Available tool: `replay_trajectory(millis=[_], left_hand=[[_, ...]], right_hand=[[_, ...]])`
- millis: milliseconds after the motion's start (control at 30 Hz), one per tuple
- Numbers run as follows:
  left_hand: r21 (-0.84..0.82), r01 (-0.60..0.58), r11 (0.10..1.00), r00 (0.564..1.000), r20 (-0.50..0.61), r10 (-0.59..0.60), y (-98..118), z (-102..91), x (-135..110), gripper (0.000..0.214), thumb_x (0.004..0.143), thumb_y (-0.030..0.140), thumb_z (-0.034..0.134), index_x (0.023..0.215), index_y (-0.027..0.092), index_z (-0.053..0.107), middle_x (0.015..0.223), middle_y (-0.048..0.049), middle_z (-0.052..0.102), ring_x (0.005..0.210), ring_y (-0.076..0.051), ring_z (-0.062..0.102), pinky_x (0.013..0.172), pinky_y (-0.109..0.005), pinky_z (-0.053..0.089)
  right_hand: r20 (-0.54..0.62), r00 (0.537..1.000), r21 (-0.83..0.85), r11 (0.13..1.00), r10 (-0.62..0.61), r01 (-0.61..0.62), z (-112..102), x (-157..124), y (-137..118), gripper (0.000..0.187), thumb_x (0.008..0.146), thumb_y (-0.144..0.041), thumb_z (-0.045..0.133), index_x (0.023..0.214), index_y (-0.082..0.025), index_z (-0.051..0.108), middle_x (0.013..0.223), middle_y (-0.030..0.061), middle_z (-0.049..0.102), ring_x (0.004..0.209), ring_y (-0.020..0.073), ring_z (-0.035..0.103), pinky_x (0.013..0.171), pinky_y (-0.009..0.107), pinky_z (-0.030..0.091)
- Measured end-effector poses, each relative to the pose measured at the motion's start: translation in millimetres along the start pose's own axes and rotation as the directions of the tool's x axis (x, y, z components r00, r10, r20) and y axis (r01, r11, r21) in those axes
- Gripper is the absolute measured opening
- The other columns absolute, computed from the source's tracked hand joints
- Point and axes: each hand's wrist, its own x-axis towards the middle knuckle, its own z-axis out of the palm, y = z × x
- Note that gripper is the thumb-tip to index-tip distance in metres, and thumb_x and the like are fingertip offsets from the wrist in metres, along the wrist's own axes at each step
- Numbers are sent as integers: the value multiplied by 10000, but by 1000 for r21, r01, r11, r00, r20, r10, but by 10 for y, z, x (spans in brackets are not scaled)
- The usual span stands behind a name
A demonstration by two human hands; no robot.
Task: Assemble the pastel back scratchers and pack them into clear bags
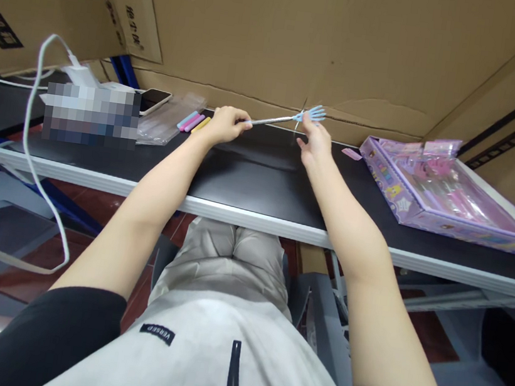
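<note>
Two hands on one item, over the far half of the black tabletop (250, 173). Going left to right: white charger cable (31, 144) droops off the left edge, phone (154, 101) and clear sleeve (169, 121) sit behind, coloured sticks (193, 122) just beside the left hand (225, 124). That hand is fisted around the handle of the telescopic back scratcher (286, 119); right hand (314, 143) pinches just under its blue claw head, fingers loosely curled.

Risk, my read: thin extended rod could bend if the hands twist against each other; left elbow could snag the cable.

Room: bare surface between the forearms; cardboard wall (278, 37) close behind; purple toy box (447, 193) crowds the right edge.
</note>
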Motion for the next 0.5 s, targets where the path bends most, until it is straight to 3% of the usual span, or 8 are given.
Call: replay_trajectory(millis=[167, 300, 500], left_hand=[[148, 141, 979, 990, -22, -139, -76, -261, -81, 356, 1042, 341, 573, 1269, 174, 791, 1282, -139, 808, 1315, -331, 647, 1232, -493, 383], [193, 202, 960, 979, -32, -200, -163, -368, -114, 408, 1048, 367, 571, 1340, 187, 791, 1399, -169, 788, 1399, -379, 636, 1274, -558, 343], [214, 203, 956, 979, -17, -204, -244, -331, -61, 384, 1047, 397, 583, 1314, 231, 805, 1394, -159, 793, 1428, -389, 619, 1278, -582, 333]], right_hand=[[-177, 984, -85, 996, -29, 14, -552, 533, -159, 685, 1086, -798, 422, 928, -176, 661, 1284, 125, 694, 1387, 309, 643, 1021, 529, 586], [-242, 969, -185, 983, -54, 9, -944, 761, -175, 656, 1076, -803, 481, 932, -189, 662, 1348, 145, 703, 1374, 310, 642, 1024, 563, 607], [-219, 966, -342, 938, -141, 60, -1029, 846, -62, 724, 1083, -849, 432, 943, -186, 688, 1401, 158, 688, 1387, 352, 650, 980, 618, 615]])
